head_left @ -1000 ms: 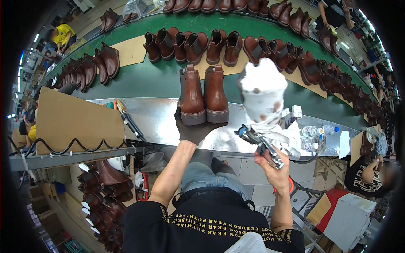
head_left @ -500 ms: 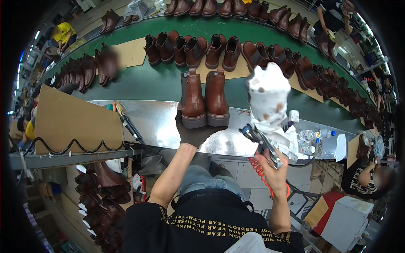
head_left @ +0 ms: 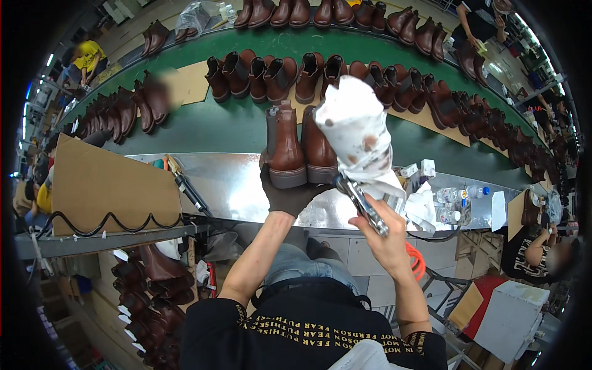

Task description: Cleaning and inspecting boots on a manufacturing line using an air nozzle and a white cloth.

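A pair of brown ankle boots, the left boot [head_left: 285,143] and the right boot [head_left: 313,148], stands upright with heels toward me. My left hand [head_left: 285,195], in a dark glove, is closed under their soles and supports both. My right hand [head_left: 387,233], bare, grips a metal spray gun [head_left: 362,206] by its handle. Stained white cloth [head_left: 354,120] wraps the bulky top of the gun and hides part of the right boot. The gun's front end is close beside the right boot's heel; whether they touch I cannot tell.
Rows of brown boots [head_left: 280,77] stand on the green conveyor [head_left: 228,129] beyond the metal ledge [head_left: 231,185]. Plastic bottles [head_left: 453,196] and crumpled white cloth [head_left: 421,206] lie right. A tool with a black handle [head_left: 192,194] lies left, near a cardboard panel [head_left: 111,191]. A red coiled hose [head_left: 417,262] hangs below.
My right hand has brought the spray gun leftward to the boots, and its cloth-wrapped top now covers part of the right boot. The left hand keeps the pair in nearly the same place.
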The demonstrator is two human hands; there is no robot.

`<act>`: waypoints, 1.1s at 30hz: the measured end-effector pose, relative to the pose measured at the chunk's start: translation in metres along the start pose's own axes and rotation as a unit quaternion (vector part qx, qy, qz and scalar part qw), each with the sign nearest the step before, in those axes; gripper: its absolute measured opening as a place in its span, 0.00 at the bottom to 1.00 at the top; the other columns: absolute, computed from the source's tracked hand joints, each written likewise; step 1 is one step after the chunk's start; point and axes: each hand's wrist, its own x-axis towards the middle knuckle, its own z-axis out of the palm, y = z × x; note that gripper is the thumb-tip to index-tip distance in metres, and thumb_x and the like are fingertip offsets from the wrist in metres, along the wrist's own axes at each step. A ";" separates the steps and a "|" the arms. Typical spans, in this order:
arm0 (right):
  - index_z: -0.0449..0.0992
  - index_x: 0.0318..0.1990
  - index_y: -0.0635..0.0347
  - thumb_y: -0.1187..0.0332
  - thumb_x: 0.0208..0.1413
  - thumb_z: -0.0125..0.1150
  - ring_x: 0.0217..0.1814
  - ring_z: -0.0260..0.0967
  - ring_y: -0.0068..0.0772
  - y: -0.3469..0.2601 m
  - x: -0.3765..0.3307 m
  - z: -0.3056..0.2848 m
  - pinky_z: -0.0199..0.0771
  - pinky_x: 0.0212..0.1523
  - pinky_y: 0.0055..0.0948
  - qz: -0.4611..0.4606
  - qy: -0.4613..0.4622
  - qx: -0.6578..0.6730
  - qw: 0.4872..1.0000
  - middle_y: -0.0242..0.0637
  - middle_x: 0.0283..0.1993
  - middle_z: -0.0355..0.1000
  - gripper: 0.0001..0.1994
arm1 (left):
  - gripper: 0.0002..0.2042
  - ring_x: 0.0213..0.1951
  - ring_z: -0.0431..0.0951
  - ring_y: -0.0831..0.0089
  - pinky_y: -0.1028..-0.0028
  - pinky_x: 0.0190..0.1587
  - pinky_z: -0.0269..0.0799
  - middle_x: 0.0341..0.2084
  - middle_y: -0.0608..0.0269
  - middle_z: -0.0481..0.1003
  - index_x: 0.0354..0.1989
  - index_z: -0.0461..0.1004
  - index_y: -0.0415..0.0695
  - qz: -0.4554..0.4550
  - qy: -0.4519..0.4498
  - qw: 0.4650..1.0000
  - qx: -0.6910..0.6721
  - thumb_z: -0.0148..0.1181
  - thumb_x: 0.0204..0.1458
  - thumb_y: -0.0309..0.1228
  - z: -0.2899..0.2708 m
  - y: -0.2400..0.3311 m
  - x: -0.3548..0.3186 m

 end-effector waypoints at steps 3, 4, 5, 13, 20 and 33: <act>0.69 0.48 0.71 0.77 0.44 0.65 0.28 0.68 0.29 0.009 0.012 0.012 0.67 0.30 0.26 -0.034 0.077 0.033 0.996 0.42 0.29 0.70 0.21 | 0.31 0.56 0.64 0.63 0.59 0.58 0.60 0.53 0.58 0.65 0.57 0.59 0.45 -0.037 0.072 0.992 -0.095 0.56 0.46 0.47 0.016 0.003 -0.002; 0.69 0.48 0.71 0.77 0.44 0.65 0.28 0.68 0.29 0.011 0.011 0.012 0.67 0.30 0.26 -0.035 0.073 0.033 0.996 0.42 0.29 0.70 0.21 | 0.31 0.56 0.64 0.63 0.59 0.58 0.60 0.53 0.58 0.65 0.57 0.59 0.45 -0.034 0.074 0.992 -0.095 0.56 0.46 0.47 0.009 -0.001 -0.001; 0.70 0.48 0.71 0.78 0.43 0.65 0.28 0.68 0.29 0.013 0.006 0.009 0.67 0.30 0.26 -0.023 0.088 0.051 0.995 0.41 0.29 0.70 0.21 | 0.36 0.59 0.60 0.62 0.58 0.60 0.56 0.57 0.58 0.61 0.60 0.50 0.48 -0.051 0.051 0.989 -0.127 0.54 0.46 0.53 -0.003 -0.009 0.002; 0.70 0.47 0.71 0.78 0.41 0.67 0.29 0.69 0.32 -0.007 -0.005 0.010 0.67 0.32 0.26 -0.046 -0.018 0.059 0.997 0.42 0.30 0.71 0.22 | 0.42 0.60 0.58 0.63 0.58 0.61 0.55 0.59 0.58 0.57 0.63 0.42 0.53 -0.092 0.012 0.932 -0.350 0.51 0.44 0.60 -0.011 -0.010 0.002; 0.69 0.49 0.71 0.79 0.41 0.66 0.28 0.67 0.29 0.007 0.005 0.019 0.67 0.31 0.25 -0.033 0.077 0.114 0.990 0.41 0.29 0.70 0.23 | 0.32 0.59 0.60 0.61 0.54 0.60 0.53 0.57 0.56 0.61 0.62 0.52 0.47 0.010 -0.005 1.000 0.005 0.33 0.52 0.54 -0.003 -0.002 -0.005; 0.69 0.48 0.72 0.77 0.42 0.67 0.26 0.65 0.28 0.005 0.008 0.027 0.66 0.29 0.25 -0.029 0.063 0.105 0.992 0.42 0.28 0.68 0.23 | 0.34 0.51 0.68 0.68 0.64 0.54 0.64 0.48 0.61 0.69 0.57 0.56 0.45 -0.075 0.077 0.981 -0.164 0.61 0.43 0.46 0.009 0.007 -0.001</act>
